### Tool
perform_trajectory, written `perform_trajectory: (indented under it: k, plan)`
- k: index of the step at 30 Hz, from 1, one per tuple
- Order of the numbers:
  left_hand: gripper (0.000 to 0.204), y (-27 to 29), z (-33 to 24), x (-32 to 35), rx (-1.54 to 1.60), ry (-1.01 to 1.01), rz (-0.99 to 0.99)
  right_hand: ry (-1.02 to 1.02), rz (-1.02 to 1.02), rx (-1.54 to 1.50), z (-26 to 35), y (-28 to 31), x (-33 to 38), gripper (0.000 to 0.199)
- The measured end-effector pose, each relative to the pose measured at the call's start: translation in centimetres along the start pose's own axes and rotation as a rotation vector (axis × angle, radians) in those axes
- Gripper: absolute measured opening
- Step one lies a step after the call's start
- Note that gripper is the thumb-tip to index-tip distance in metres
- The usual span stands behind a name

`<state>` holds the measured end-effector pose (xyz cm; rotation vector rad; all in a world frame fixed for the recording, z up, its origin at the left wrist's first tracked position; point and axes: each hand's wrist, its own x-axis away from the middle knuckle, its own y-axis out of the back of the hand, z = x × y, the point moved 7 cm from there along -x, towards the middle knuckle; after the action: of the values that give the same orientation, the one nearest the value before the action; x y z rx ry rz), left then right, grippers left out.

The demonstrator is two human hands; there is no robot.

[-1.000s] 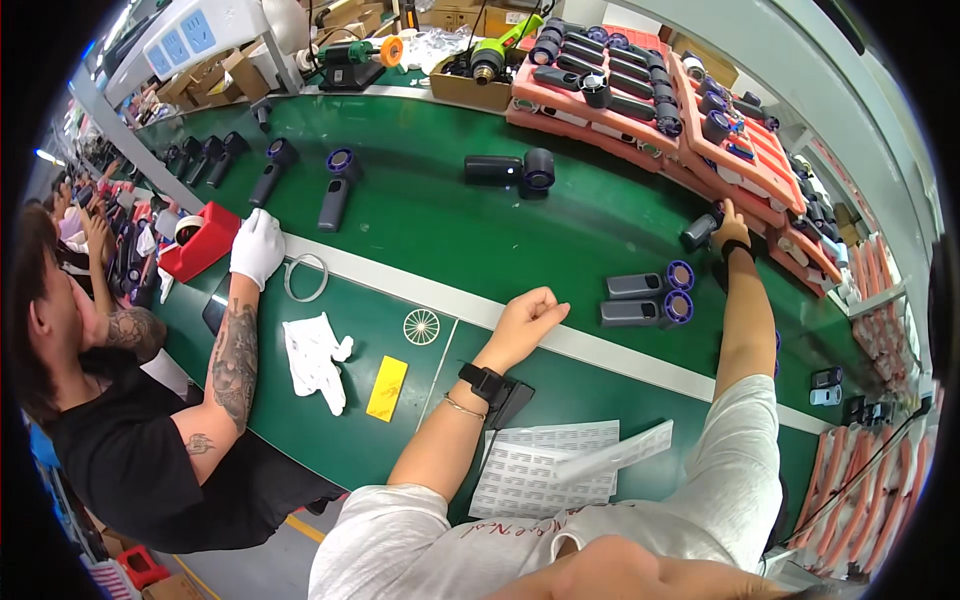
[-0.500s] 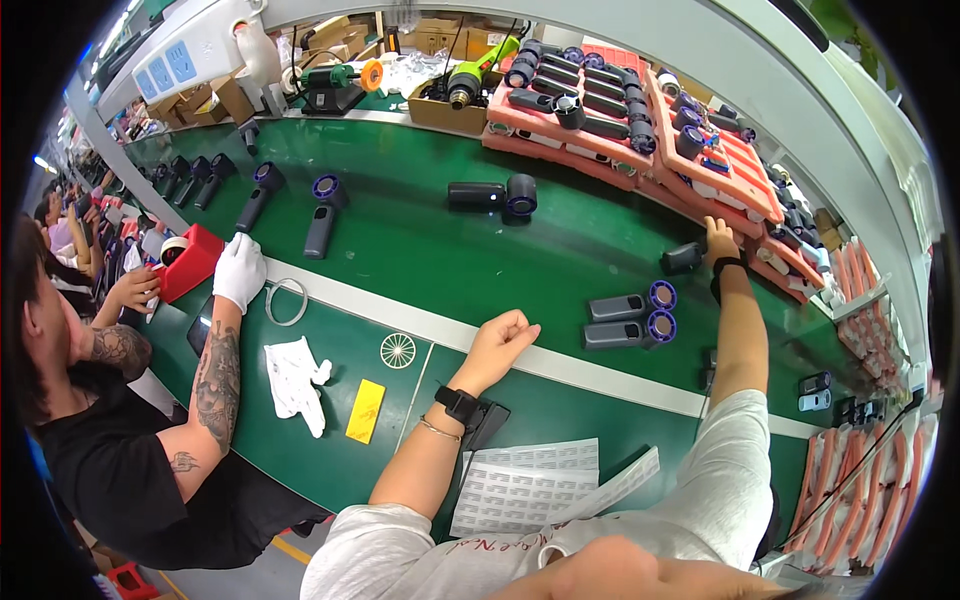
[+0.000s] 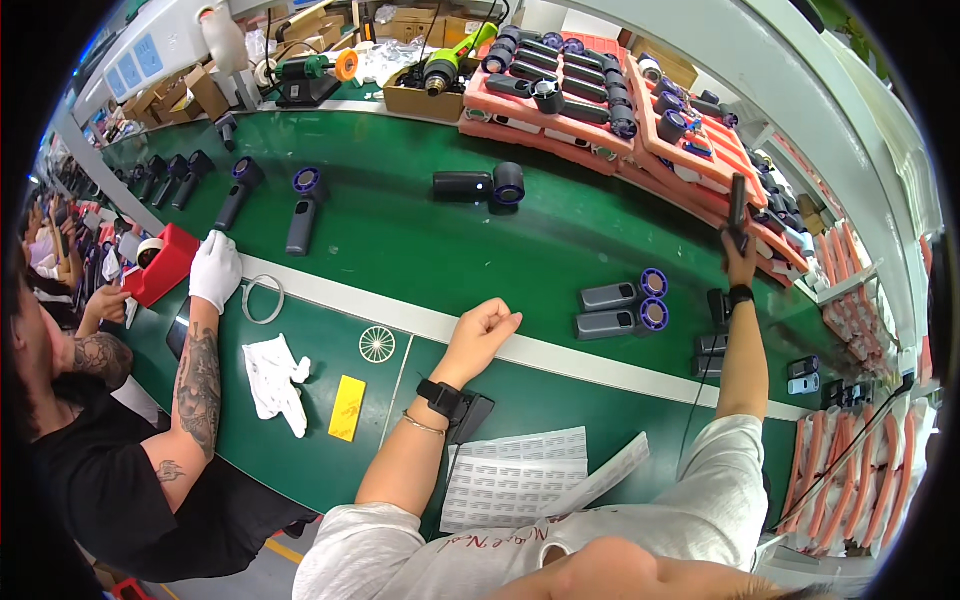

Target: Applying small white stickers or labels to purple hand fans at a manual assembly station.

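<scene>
Well outstretched, right hand grips dark device.

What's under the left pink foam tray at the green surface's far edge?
Under the pink foam tray, a second pink foam layer shows its front edge, with white pieces between; anything deeper is covered.

The right of the hands has lifted a dark device (lying flat earlier).
</scene>
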<state>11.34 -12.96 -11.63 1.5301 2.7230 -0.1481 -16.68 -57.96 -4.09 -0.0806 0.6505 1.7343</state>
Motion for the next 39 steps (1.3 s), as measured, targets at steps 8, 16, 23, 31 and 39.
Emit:
perform_trajectory:
  k: [8, 16, 23, 31, 39]
  plan:
    - [0.029, 0.6, -0.1, 0.7, 0.002, 0.002, -0.022, -0.175, -0.279, -0.094, 4.5, -1.1, -12.6, 0.053]
    - [0.029, 0.7, -0.3, 0.9, 0.002, 0.015, -0.016, -0.195, -0.067, -0.167, 0.8, -5.4, -15.2, 0.047]
    - [0.030, 0.6, 0.2, 0.5, 0.002, 0.002, -0.020, 0.139, -0.344, 0.479, 4.3, -4.6, -11.4, 0.049]
    - [0.029, 0.6, 0.4, 0.5, -0.014, -0.011, -0.027, 0.969, 0.551, 0.277, 21.5, -24.1, 5.9, 0.029]
    - [0.027, 0.2, 0.5, 0.5, -0.011, -0.012, -0.010, 1.002, 0.636, 0.479, 21.6, -36.9, 14.0, 0.039]
